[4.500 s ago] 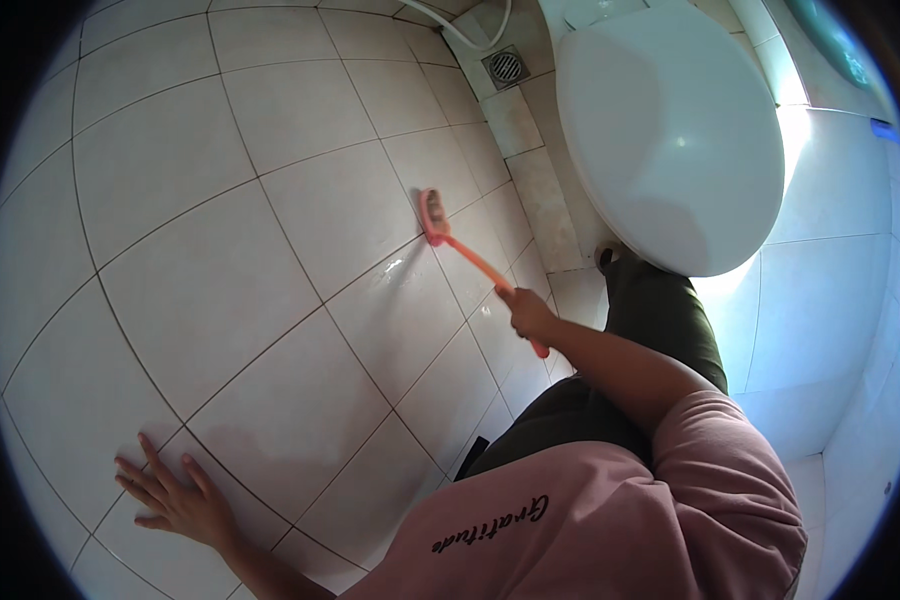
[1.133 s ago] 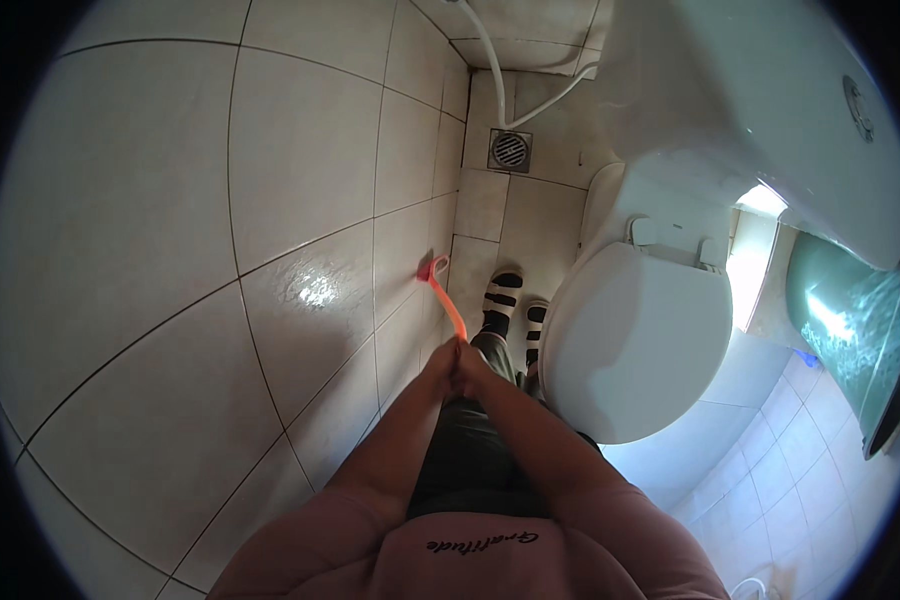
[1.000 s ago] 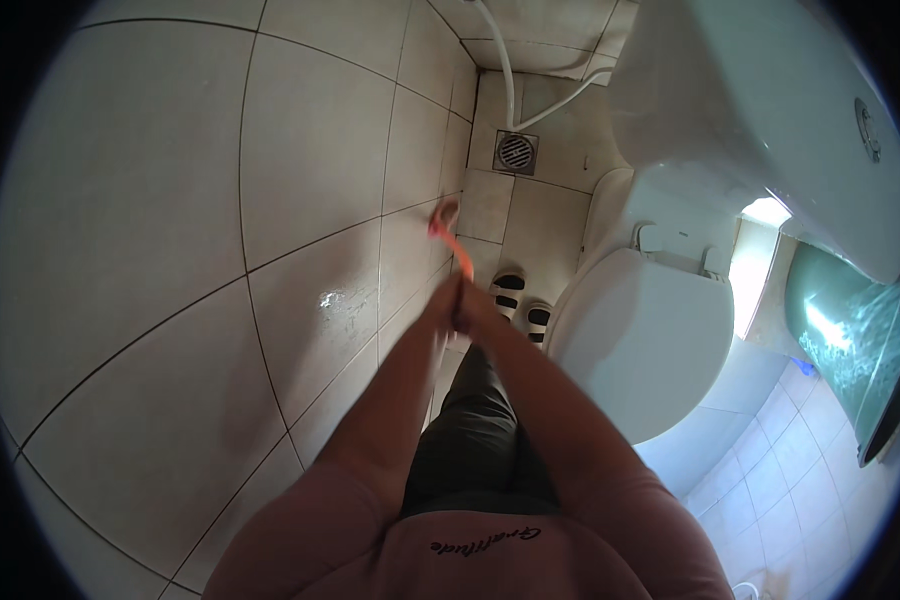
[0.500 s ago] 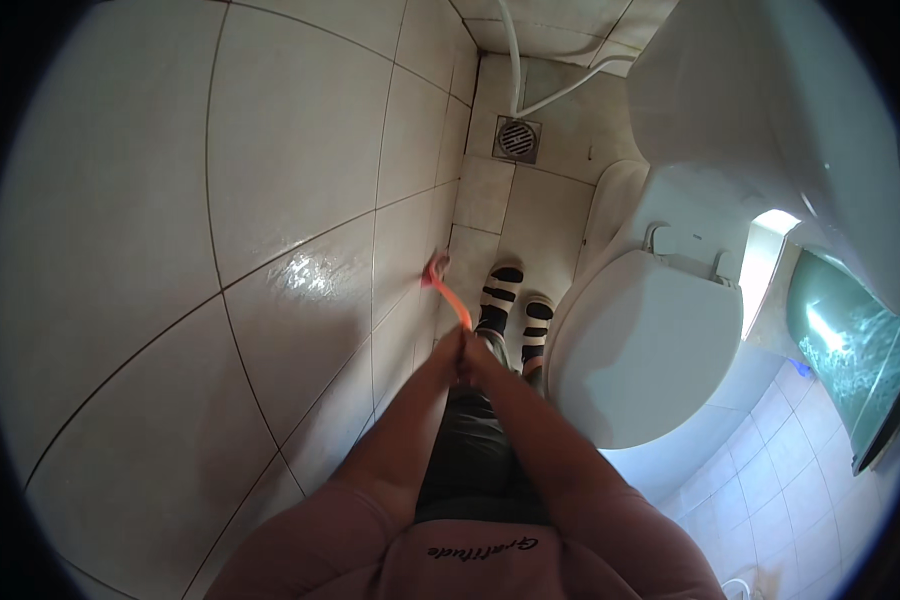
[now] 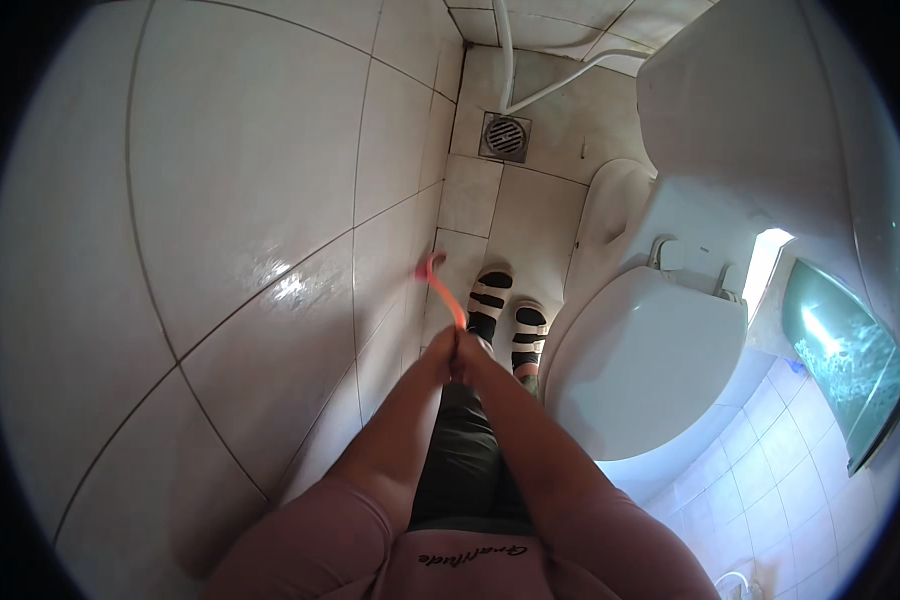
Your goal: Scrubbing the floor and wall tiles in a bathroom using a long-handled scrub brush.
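Observation:
Both my hands are closed together around the handle of an orange brush [image 5: 451, 298] in front of my legs. My left hand [image 5: 438, 352] is pressed against my right hand [image 5: 475, 357], and the fingers are partly hidden. The handle slants forward and left, past my shoes. Its pinkish-red head [image 5: 429, 267] is at the foot of the tiled wall [image 5: 255, 200], by the floor joint; I cannot tell whether it touches wall or floor. The bristles are too small to make out.
A white toilet with its lid [image 5: 650, 360] down stands close on my right. Ahead are a square metal floor drain [image 5: 505, 136] and white hoses [image 5: 505, 60] running down to it. My strapped shoes [image 5: 490, 290] stand between wall and toilet. A greenish glass pane [image 5: 840, 340] is at far right.
The view has shifted slightly, so the wall's tile lines sit further left. The brush head is now nearer the floor joint. Both hands keep the same grip.

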Motion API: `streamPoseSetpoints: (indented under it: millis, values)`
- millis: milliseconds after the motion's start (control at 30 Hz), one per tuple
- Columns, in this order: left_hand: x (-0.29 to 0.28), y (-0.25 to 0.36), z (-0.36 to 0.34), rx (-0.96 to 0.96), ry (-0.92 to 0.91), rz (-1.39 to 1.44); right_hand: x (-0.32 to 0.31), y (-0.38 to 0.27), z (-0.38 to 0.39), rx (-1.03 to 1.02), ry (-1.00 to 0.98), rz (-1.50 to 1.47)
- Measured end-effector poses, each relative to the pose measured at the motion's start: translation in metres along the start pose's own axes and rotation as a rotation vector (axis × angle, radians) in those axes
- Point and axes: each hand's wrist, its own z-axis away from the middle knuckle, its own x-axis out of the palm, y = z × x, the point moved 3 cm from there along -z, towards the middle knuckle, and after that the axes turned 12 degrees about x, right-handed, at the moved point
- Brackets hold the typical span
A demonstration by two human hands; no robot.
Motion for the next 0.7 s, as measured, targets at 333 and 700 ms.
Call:
streamPoseSetpoints:
  millis: [333, 700]
  values:
    - [0.061, 0.162, -0.084, 0.262, -0.283, -0.034, 0.078, -0.171, 0.024, -0.283, -0.053, 0.345]
    - [-0.001, 0.023, -0.061, 0.009, 0.033, 0.063, 0.019, -0.042, -0.032, 0.112, -0.068, 0.091]
